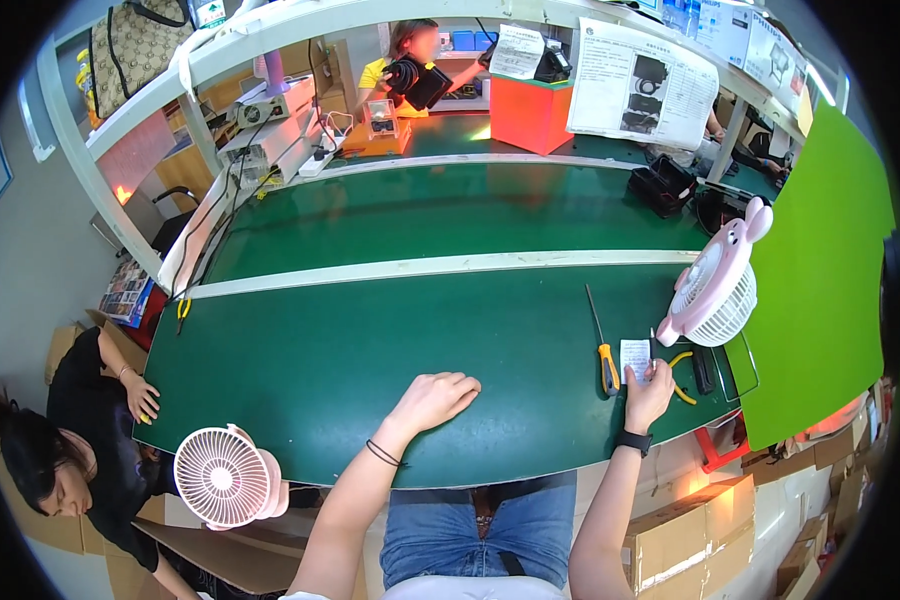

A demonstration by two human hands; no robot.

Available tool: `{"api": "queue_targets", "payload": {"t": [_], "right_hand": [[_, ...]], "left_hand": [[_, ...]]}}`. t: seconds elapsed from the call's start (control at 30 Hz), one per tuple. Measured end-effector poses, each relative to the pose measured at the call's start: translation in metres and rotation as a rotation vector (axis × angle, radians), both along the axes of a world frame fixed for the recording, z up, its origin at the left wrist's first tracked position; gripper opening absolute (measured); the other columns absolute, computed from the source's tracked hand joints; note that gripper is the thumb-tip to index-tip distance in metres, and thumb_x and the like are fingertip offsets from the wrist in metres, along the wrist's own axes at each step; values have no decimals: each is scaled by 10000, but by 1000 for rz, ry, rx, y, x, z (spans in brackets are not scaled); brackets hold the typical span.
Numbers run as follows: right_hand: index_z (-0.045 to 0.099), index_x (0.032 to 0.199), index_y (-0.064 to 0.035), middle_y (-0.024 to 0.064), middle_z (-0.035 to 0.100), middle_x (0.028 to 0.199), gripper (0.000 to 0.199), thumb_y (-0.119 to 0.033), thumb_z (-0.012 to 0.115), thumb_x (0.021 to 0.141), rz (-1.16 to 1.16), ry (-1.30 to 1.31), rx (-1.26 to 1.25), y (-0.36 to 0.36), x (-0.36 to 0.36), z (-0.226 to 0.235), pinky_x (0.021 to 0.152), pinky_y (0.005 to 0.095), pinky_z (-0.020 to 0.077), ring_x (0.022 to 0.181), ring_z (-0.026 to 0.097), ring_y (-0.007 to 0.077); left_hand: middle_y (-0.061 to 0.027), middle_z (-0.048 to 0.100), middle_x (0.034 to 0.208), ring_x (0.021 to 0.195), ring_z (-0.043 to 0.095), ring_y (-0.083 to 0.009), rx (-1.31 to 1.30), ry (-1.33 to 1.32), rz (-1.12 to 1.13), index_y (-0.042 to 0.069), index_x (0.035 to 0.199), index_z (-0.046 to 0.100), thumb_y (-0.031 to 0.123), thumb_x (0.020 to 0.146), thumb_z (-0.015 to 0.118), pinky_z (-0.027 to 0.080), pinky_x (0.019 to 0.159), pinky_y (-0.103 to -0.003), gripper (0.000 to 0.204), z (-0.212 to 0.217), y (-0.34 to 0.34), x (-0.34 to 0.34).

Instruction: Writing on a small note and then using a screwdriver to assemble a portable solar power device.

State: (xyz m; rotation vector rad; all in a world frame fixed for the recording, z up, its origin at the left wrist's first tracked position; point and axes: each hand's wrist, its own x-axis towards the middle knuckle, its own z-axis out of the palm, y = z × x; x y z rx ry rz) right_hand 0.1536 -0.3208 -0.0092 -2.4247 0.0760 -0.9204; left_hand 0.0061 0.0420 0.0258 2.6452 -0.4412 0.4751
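Observation:
My left hand (436, 400) rests on the green tabletop (450, 340), its fingers curled together in a loose fist with nothing visible in it. At the right, my right hand (650, 394) is closed around a thin, dark pen-like stick (653, 346) pointing away from me. Beneath its fingertips lies a small white slip of paper (633, 356) with writing on it. Just left of the slip is a long screwdriver (607, 365) with an orange and black handle. Yellow-handled pliers (681, 380) and a black oblong object (704, 370) lie right of this hand.
A pink and white animal-shaped fan (715, 285) stands at the right, before a bright green panel (820, 280). Another pale pink fan (222, 478) is at the front left, near a person (80, 440). Across the bench, another person (410, 75) handles a camera. A red box (532, 115) stands there.

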Motion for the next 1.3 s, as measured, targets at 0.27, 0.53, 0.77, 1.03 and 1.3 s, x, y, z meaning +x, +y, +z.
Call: {"api": "queue_targets", "payload": {"t": [0.27, 0.53, 0.77, 1.03, 1.3], "right_hand": [[620, 1267, -2, 76, 653, 898, 575, -211, 845, 780, -9, 76, 46, 1, 7, -3, 779, 414, 528, 883, 670, 305], [658, 1223, -36, 35, 632, 855, 526, -212, 854, 767, -17, 63, 46, 1, 3, -1, 707, 376, 532, 770, 667, 249], [673, 1161, -50, 28, 596, 828, 473, -187, 859, 748, -27, 58, 56, 1, 2, 1, 686, 362, 512, 735, 627, 226], [650, 950, -58, 46, 657, 934, 280, -155, 831, 761, -31, 96, 46, 8, 2, 16, 740, 391, 491, 817, 608, 264], [610, 1124, -60, 108, 684, 948, 242, -157, 689, 917, -93, 23, 26, -5, 13, -10, 803, 424, 512, 896, 648, 310]], "left_hand": [[-57, 695, 823, 775, 699, -257, 2, -26, 6, 123, 944, 699, 186, 924, 673, 564, 668, -381, 71, 1, 1, 5], [-55, 692, 823, 763, 695, -252, 21, -11, 9, 123, 942, 695, 183, 921, 677, 562, 659, -377, 66, 4, 0, 4], [-33, 633, 768, 722, 676, -218, 98, -83, -4, 133, 930, 669, 196, 921, 682, 557, 627, -358, 65, 5, -2, 1], [-19, 579, 742, 698, 645, -188, 138, -107, -19, 136, 924, 643, 191, 904, 689, 547, 597, -340, 74, 7, -5, -1], [-14, 573, 750, 701, 643, -178, 152, -74, -27, 140, 947, 648, 173, 875, 691, 541, 595, -324, 90, 7, -5, -4]]}}
